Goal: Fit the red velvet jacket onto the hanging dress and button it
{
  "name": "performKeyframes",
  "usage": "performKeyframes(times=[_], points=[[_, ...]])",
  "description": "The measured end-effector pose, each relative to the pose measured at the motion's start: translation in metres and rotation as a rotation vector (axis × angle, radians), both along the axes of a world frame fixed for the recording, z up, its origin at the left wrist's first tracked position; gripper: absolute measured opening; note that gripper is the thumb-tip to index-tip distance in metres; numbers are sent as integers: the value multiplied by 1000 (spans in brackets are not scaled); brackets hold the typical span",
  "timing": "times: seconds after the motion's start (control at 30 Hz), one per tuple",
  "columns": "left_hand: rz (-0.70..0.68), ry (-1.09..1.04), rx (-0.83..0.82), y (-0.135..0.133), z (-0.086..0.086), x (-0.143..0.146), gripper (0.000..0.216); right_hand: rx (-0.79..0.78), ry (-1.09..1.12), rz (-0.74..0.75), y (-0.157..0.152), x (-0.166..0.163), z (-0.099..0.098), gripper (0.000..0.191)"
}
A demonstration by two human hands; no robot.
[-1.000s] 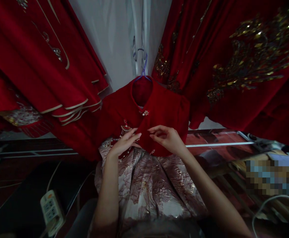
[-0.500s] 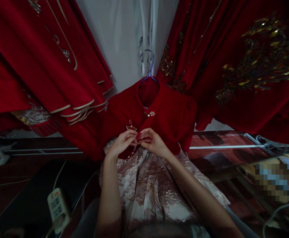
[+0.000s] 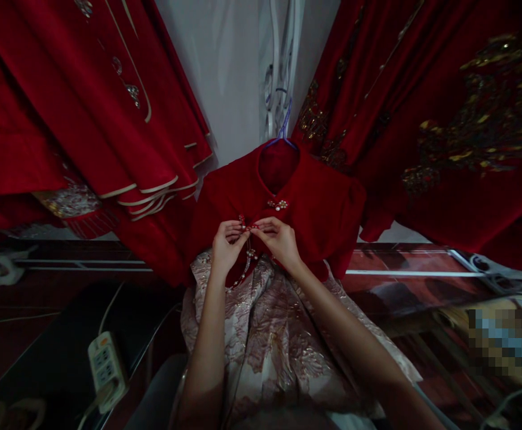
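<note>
A short red jacket (image 3: 328,197) hangs on a thin purple hanger (image 3: 284,122), with a pearl-and-bead clasp (image 3: 280,205) at its collar. On the jacket's front, a small beaded ornament (image 3: 242,222) shows between my fingertips, and a beaded strand (image 3: 251,254) dangles below it. My left hand (image 3: 226,248) pinches the ornament from the left side. From the right, my right hand (image 3: 281,242) pinches at its other end, thumb and forefinger together. The fingers partly hide the exact grip. Under the jacket spreads a pale pink brocade skirt (image 3: 279,340).
Red embroidered garments (image 3: 153,119) hang on the left, others with gold sequins (image 3: 503,113) on the right. A white metal rail (image 3: 404,273) runs low behind. At lower left, a power strip (image 3: 106,370) lies on a black surface (image 3: 41,364).
Both hands have risen slightly along the jacket front, and the fingertips now meet at the beaded ornament. The strand below it shows more. The whole view has shifted a little.
</note>
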State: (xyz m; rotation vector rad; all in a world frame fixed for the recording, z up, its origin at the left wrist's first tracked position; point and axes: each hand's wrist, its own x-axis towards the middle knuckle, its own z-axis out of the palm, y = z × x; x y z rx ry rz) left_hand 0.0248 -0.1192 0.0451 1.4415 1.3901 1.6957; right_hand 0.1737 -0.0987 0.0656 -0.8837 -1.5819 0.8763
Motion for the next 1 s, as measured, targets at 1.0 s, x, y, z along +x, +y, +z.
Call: performKeyframes(times=[1.0], points=[[112, 134, 37, 2, -4, 7, 15, 81, -118, -72, 5, -10, 3, 15]])
